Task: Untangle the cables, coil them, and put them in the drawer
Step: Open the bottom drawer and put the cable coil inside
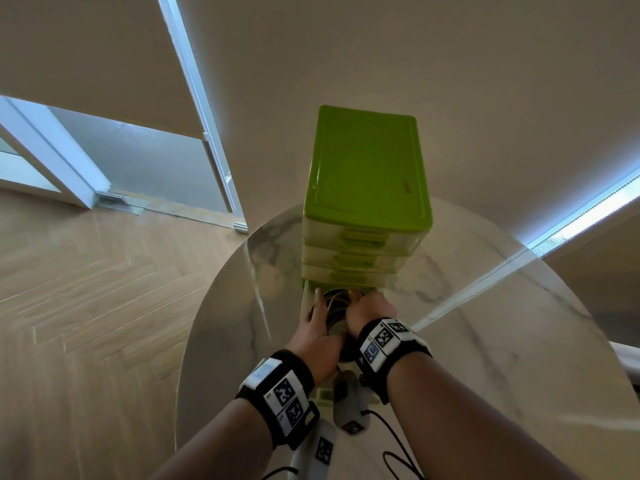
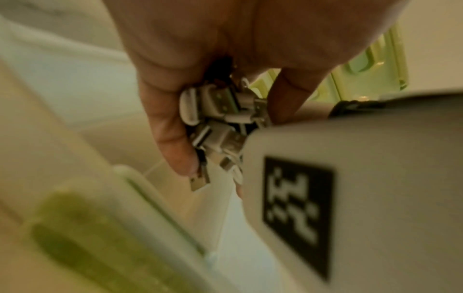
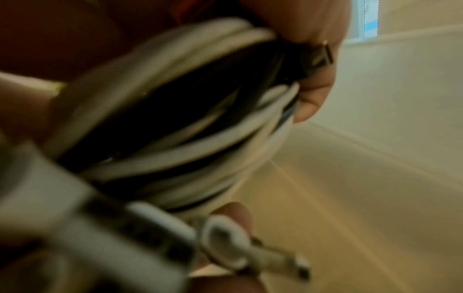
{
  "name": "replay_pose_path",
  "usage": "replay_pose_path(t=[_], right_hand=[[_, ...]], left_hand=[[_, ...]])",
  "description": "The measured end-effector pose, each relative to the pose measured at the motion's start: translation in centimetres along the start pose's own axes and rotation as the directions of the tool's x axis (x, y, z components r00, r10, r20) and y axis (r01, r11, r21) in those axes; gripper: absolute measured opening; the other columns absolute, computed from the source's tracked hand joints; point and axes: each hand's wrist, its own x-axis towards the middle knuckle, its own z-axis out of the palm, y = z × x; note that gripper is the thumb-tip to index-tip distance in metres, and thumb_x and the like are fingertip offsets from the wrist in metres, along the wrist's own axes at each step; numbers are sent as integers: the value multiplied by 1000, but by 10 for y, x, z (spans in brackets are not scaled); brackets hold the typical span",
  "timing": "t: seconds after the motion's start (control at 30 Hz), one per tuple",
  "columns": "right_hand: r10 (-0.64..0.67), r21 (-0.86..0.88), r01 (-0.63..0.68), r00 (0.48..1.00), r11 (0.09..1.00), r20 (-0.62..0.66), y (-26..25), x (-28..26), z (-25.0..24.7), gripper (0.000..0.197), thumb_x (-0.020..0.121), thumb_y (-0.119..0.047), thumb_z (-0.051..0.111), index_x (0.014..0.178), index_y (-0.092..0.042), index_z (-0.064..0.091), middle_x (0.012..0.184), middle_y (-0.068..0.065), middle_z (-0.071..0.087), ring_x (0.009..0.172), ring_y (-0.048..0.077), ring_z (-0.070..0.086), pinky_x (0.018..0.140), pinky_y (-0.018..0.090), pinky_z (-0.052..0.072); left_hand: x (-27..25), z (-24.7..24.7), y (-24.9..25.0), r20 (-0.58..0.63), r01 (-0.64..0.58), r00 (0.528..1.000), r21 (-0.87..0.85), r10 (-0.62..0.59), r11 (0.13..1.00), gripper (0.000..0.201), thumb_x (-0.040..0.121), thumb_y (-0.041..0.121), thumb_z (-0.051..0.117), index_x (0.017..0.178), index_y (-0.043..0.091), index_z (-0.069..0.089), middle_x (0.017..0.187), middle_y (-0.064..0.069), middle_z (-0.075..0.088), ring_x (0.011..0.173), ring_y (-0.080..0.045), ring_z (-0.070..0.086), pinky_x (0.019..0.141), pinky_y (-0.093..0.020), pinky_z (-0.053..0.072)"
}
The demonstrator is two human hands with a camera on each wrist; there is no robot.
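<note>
A green plastic drawer unit (image 1: 367,174) stands on the round marble table (image 1: 485,323). Its bottom drawer (image 1: 308,299) is pulled out toward me. Both hands hold a coil of white and black cables (image 1: 337,306) over that drawer. My left hand (image 1: 317,327) grips the coil's left side, and the left wrist view shows its fingers (image 2: 172,138) curled round a cluster of white plugs (image 2: 220,119). My right hand (image 1: 369,311) grips the right side; the right wrist view shows the coil (image 3: 180,111) filling the palm, with a white plug (image 3: 263,251) sticking out below.
The table edge (image 1: 214,306) curves along the left, with wood floor (image 1: 86,289) beyond. Upper drawers (image 1: 363,237) of the unit are closed. A glass door (image 1: 194,98) stands at the back left. Wrist-camera cords (image 1: 398,441) hang near me.
</note>
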Motion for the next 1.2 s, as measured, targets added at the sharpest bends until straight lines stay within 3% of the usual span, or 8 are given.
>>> replay_pose_path(t=[0.13,0.3,0.4,0.57,0.73,0.97,1.1,1.2], right_hand=[[15,13,-15,1000,1000,2,3,2,2,37,102,-35,45,121,-7,60,121,18,64,111,38,61,86,34,48],[40,73,-41,999,997,9,6,4,8,32,103,-38,42,110,-11,58,115,17,67,105,38,63,81,36,47],[-1,3,1,999,1000,45,4,2,6,31,104,-27,40,125,-9,53,128,20,60,117,39,57,90,37,45],[-69,-134,82,992,988,105,6,-7,4,45,100,-14,37,141,3,35,147,24,34,134,37,38,112,40,34],[-69,-88,83,986,993,151,8,-10,-3,63,103,-18,34,152,7,5,152,25,32,137,34,38,110,34,34],[-196,-311,241,966,919,170,20,-13,-24,26,98,-17,46,110,-1,62,108,17,65,101,33,63,77,35,50],[-222,-381,258,965,888,137,22,-9,-35,21,96,-17,53,96,-2,68,99,14,70,94,31,66,80,37,57],[-234,-446,254,967,858,100,18,-8,-31,17,97,-15,52,94,-2,63,103,15,68,87,29,63,72,33,51]], left_hand=[[-9,2,-5,32,-104,994,115,101,988,106,78,34,74,154,42,2,157,5,35,135,-13,45,107,-40,45],[-24,1,17,70,16,996,405,-48,914,102,88,35,62,154,33,-16,165,-4,-2,137,-23,42,95,-15,33],[-22,4,27,71,55,993,452,-98,890,102,91,34,59,153,26,-22,164,-11,-3,134,-27,44,88,-18,34],[-23,10,32,44,85,992,469,-120,879,108,88,33,65,153,27,-21,163,-9,-15,144,-28,32,109,-28,34],[-19,15,29,17,103,992,481,-127,870,105,90,35,63,153,27,-21,164,-10,-9,145,-28,30,106,-27,36],[-10,10,22,-12,120,991,552,-136,825,105,88,43,63,154,30,-17,165,-8,7,146,-25,28,105,-24,35],[-11,9,25,-42,115,993,551,-110,827,90,93,39,56,157,31,-6,157,-13,28,127,-32,52,95,-30,47],[-15,9,33,-72,113,994,594,-87,797,80,90,36,58,155,37,12,132,-9,56,105,-29,62,86,-32,54]])
